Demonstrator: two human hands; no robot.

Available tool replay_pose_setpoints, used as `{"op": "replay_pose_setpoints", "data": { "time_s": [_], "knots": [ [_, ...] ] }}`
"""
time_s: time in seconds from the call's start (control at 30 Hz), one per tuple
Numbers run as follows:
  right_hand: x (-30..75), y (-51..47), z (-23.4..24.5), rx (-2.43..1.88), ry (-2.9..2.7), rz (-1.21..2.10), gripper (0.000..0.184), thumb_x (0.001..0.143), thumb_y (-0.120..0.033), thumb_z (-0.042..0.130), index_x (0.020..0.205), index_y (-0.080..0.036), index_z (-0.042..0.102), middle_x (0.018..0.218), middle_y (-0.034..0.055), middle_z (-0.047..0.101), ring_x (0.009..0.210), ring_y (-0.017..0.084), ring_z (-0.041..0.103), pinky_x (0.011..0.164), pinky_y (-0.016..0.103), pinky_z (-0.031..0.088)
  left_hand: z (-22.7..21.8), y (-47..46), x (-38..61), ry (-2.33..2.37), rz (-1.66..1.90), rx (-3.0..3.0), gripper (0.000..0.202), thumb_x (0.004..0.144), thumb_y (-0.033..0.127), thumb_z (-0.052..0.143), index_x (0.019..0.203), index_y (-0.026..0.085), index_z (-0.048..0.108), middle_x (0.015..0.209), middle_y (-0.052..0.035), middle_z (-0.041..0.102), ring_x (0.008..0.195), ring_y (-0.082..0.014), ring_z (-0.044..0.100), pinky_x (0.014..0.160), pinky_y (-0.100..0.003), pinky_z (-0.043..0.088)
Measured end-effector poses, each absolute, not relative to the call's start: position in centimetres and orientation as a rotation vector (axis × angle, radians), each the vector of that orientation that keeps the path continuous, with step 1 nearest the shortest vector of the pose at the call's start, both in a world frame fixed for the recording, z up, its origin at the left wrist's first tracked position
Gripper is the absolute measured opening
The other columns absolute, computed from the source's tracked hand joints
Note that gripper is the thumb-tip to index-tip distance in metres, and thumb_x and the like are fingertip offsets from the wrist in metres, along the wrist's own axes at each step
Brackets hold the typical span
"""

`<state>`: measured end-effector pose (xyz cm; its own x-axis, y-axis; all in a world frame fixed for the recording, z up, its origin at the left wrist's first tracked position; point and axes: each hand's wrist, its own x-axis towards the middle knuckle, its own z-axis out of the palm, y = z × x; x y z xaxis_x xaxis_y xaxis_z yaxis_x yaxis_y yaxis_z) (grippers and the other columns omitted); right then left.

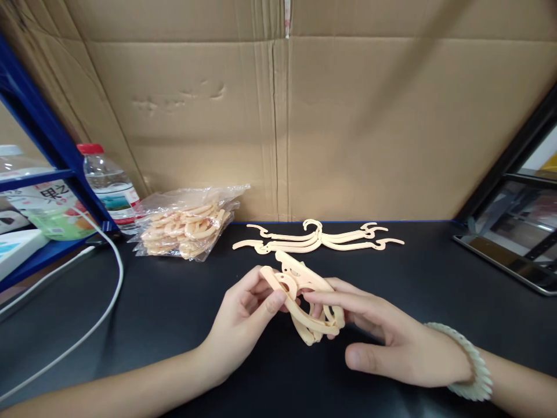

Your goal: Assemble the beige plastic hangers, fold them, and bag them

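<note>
Between my hands, above the black table, is a peach-coloured folding plastic hanger (311, 321) with its arms folded together. My left hand (243, 325) pinches its left end between thumb and fingers. My right hand (391, 337) rests its fingers against the right side of the hanger, thumb held apart; some fingertips are hidden behind it. Behind them, several unfolded hangers of the same kind (348, 246) lie stacked on the table, hooks toward the cardboard.
A clear plastic bag (187, 223) of folded hangers lies back left, beside a red-capped water bottle (111, 186). A white cable (119, 267) curves along the left of the black table (435, 278). A tablet-like device (509, 267) lies at right; a cardboard wall (369, 128) stands behind.
</note>
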<state>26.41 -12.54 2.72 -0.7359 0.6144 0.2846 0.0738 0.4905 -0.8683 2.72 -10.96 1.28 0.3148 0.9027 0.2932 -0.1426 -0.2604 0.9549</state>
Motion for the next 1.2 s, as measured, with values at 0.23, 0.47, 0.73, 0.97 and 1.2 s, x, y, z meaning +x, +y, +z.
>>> {"op": "replay_pose_setpoints", "data": {
  "time_s": [0.23, 0.47, 0.73, 0.97, 1.2],
  "knots": [
    [26.49, -12.90, 2.71, -0.582, -2.213, 1.074, 0.067, 0.084, -0.030, 0.070, 0.143, -0.033, 0.039, 0.151, 0.0079, 0.032, 0.140, 0.027, 0.029, 0.114, 0.045, 0.025, 1.30, -10.96, 2.93, 0.797, 1.103, 1.453, 0.016, 0.087, 0.028, 0.064, 0.098, 0.016, 0.060, 0.086, -0.0035, 0.070, 0.075, -0.0138, 0.066, 0.067, -0.022, 0.055],
    [26.26, -12.55, 2.43, -0.501, -2.065, 1.264, 0.059, 0.089, -0.034, 0.064, 0.143, -0.030, 0.040, 0.150, 0.0102, 0.031, 0.137, 0.027, 0.033, 0.111, 0.045, 0.033, 1.07, -11.02, 2.90, 0.856, 1.079, 1.492, 0.021, 0.085, 0.031, 0.065, 0.099, 0.016, 0.061, 0.078, -0.0020, 0.068, 0.071, -0.0142, 0.064, 0.069, -0.025, 0.055],
    [26.39, -12.37, 2.74, -0.504, -1.910, 1.380, 0.052, 0.090, -0.034, 0.063, 0.139, -0.029, 0.046, 0.148, 0.0103, 0.032, 0.136, 0.028, 0.035, 0.110, 0.045, 0.034, 1.37, -10.78, 3.10, 0.914, 1.077, 1.396, 0.026, 0.081, 0.035, 0.069, 0.094, 0.014, 0.062, 0.077, -0.0052, 0.072, 0.067, -0.0162, 0.067, 0.063, -0.025, 0.056],
    [26.63, -12.57, 2.61, -0.558, -2.152, 1.197, 0.062, 0.087, -0.033, 0.066, 0.143, -0.030, 0.040, 0.152, 0.0083, 0.032, 0.141, 0.027, 0.027, 0.116, 0.046, 0.021, 1.06, -10.81, 3.04, 0.874, 1.061, 1.435, 0.023, 0.081, 0.029, 0.070, 0.097, 0.015, 0.062, 0.077, -0.0036, 0.073, 0.066, -0.0134, 0.067, 0.060, -0.020, 0.054],
    [26.85, -12.86, 3.07, -0.556, -2.262, 1.100, 0.070, 0.085, -0.030, 0.069, 0.146, -0.031, 0.034, 0.156, 0.0060, 0.023, 0.143, 0.025, 0.020, 0.117, 0.045, 0.017, 1.29, -10.86, 2.83, 0.870, 1.060, 1.497, 0.019, 0.083, 0.030, 0.068, 0.094, 0.015, 0.063, 0.089, -0.0069, 0.074, 0.082, -0.0194, 0.070, 0.072, -0.026, 0.055]
  ]
}}
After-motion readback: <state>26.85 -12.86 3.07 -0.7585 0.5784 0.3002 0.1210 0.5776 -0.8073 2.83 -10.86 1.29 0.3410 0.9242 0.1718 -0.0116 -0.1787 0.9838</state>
